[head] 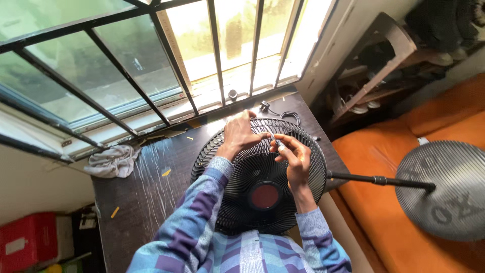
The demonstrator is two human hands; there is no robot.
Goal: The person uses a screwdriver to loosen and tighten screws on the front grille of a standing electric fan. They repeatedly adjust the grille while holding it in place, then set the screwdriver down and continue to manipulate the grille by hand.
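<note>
our left hand (pixel 238 135) lies palm down on the far part of the black fan grille (pixel 237 202), fingers spread and pressing the wires, wrist bent, the striped blue and purple sleeve (pixel 202 202) running back toward us. it clasps nothing. our right hand (pixel 293 156) sits just beside it, fingers curled and pinched together on something small at the grille's upper wires; what it pinches is too small to tell. the forearm rises steeply from the lower edge of the view. the grille, round with a red centre cap (pixel 264 195), lies flat on the dark wooden table (pixel 136 197) under the barred window (pixel 151 55). the fan's black pole (pixel 374 179) reaches right to its round grey base (pixel 449 189) over the orange cushion (pixel 384 222). a grey rag (pixel 112 161) lies at the table's far left corner.
</note>
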